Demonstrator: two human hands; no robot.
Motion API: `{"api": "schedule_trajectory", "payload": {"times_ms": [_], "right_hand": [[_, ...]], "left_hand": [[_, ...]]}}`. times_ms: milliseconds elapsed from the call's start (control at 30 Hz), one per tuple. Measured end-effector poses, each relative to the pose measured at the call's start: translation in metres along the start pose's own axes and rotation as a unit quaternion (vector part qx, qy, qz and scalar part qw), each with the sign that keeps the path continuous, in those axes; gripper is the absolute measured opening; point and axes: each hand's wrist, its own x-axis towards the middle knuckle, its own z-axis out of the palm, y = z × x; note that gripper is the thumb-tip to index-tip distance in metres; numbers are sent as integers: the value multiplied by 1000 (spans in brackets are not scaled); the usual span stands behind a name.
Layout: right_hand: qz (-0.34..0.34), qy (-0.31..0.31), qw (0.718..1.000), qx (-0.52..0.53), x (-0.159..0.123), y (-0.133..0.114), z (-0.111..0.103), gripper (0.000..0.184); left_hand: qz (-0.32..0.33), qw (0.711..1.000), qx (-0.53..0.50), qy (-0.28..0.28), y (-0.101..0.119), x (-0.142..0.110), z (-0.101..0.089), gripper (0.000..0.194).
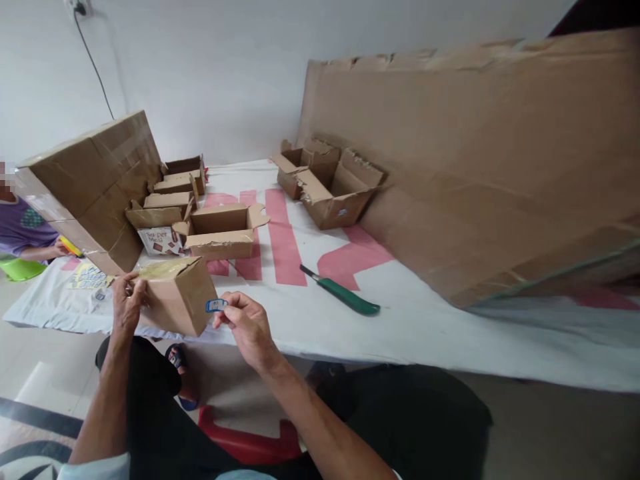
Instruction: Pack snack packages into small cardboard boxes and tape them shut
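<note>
A small closed cardboard box [173, 303] with clear tape on top is at the table's front edge. My left hand [127, 300] grips its left end, with the thumb and fingers bent around the edge. At the box's right end, my right hand [246, 325] pinches a small blue-bordered label [215, 305]. The label lies over the box's end face; I cannot tell whether it is stuck there. Right of my right hand, a green-handled knife [345, 295] lies on the cloth. Just behind the box stands an open cardboard box [220, 233].
Several open boxes [170, 200] line a large taped carton [95, 180] on the left. Two open boxes [335, 190] stand before a big cardboard panel [475, 153]. A printed cloth [425, 333] covers the table. Another person [30, 230] sits at far left; a red stool [250, 440] is below.
</note>
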Motion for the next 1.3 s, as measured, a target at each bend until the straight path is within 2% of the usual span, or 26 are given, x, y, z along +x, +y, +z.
{"api": "schedule_trajectory", "payload": {"times_ms": [100,200,267,367,433,467,567,667,733,967,1167,1233,1300], "right_hand": [[20,-2,998,56,6,-19,-9,25],[15,19,999,36,7,-33,-13,25],[14,34,999,6,5,-39,-13,24],[15,48,998,-34,1,-47,-9,22],[16,46,997,-55,-4,-51,-5,21],[17,44,997,-65,-6,-52,-3,20],[25,34,995,-93,-12,-55,1,18],[37,22,993,-113,-15,-57,1,17],[45,18,991,-122,-17,-58,0,16],[87,7,990,-107,-19,-62,-5,16],[107,-15,988,-109,-19,-61,-13,18],[86,-13,985,-150,-20,-60,-14,17],[-12,37,970,-241,-22,-60,-13,11]], "left_hand": [[74,992,85,58,15,-21,36,44],[84,988,109,67,33,-44,61,44],[97,984,131,74,46,-57,65,41],[155,970,167,86,72,-77,56,35],[187,970,140,65,91,-90,49,25],[185,976,105,38,100,-96,47,19],[101,989,-48,-97,120,-109,45,14],[-8,965,-175,-197,128,-112,48,25],[-43,951,-216,-218,129,-111,49,29],[-98,915,-280,-274,127,-110,54,34],[-153,873,-339,-316,125,-116,56,34],[-164,865,-352,-318,124,-118,58,34],[-170,867,-353,-306,123,-119,61,33]]}}
